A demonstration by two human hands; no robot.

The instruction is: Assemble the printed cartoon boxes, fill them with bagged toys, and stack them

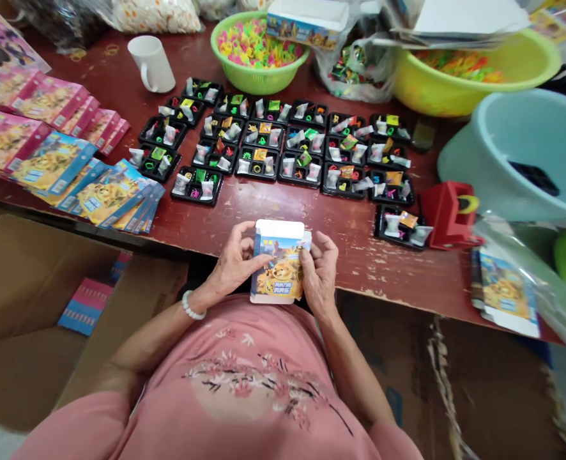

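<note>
Between my two hands is a small cardboard box [283, 265], printed blue and yellow with a cartoon animal, held just off the table's front edge. Its white top flap stands up, and a white strip shows at the bottom. My left hand [235, 262] grips the box's left side, thumb across the front. On the right side my right hand [319, 268] pinches the edge, thumb on the front and fingers curled behind. Beyond the box stand rows of black trays [257, 163] with wrapped sachets and small coloured pieces in their compartments.
Blue boxes [115, 191] and pink boxes [48, 99] lie stacked at left. A white mug [151, 64], a green basin [259, 76], a yellow basin [474, 96] and a pale blue tub [513, 153] stand behind. A red tape dispenser [448, 217] and flattened boxes [506, 287] sit right; an open carton [29, 294] is below left.
</note>
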